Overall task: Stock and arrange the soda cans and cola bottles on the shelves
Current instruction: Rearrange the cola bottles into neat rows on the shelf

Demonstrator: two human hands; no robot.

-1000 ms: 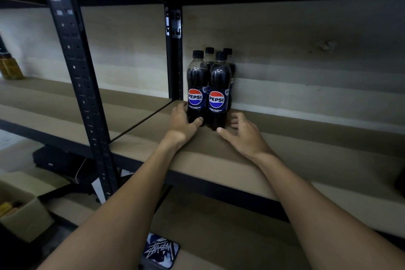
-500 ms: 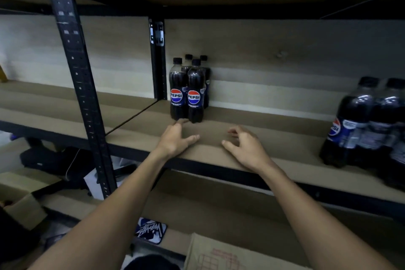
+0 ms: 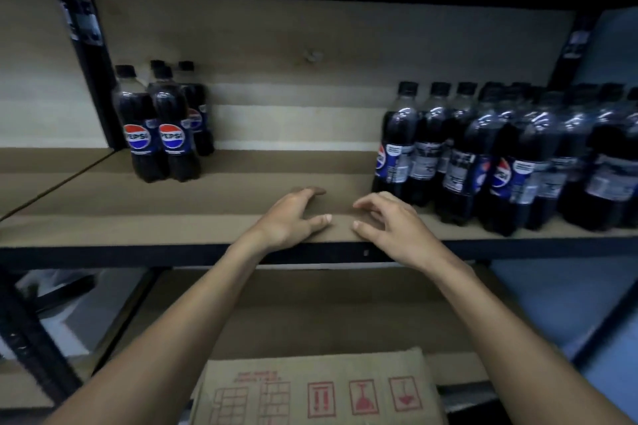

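Note:
Several Pepsi cola bottles (image 3: pixel 162 128) stand in a tight cluster at the back left of the brown shelf (image 3: pixel 241 190), labels facing me. A larger group of cola bottles (image 3: pixel 511 155) crowds the right end of the same shelf. My left hand (image 3: pixel 290 217) hovers over the shelf's front edge with relaxed fingers and holds nothing. My right hand (image 3: pixel 390 221) is beside it, fingers loosely curled and empty, just left of the nearest bottle of the right group.
A black steel upright (image 3: pixel 93 72) stands behind the left cluster. A lower shelf (image 3: pixel 310 317) runs below. A cardboard box (image 3: pixel 317 390) with red handling marks sits at the bottom centre. Another dark upright (image 3: pixel 27 338) rises at the lower left.
Both hands have drawn back from the left bottle cluster and shifted right along the shelf's front. The view swung right, bringing the large right-hand group of bottles into sight.

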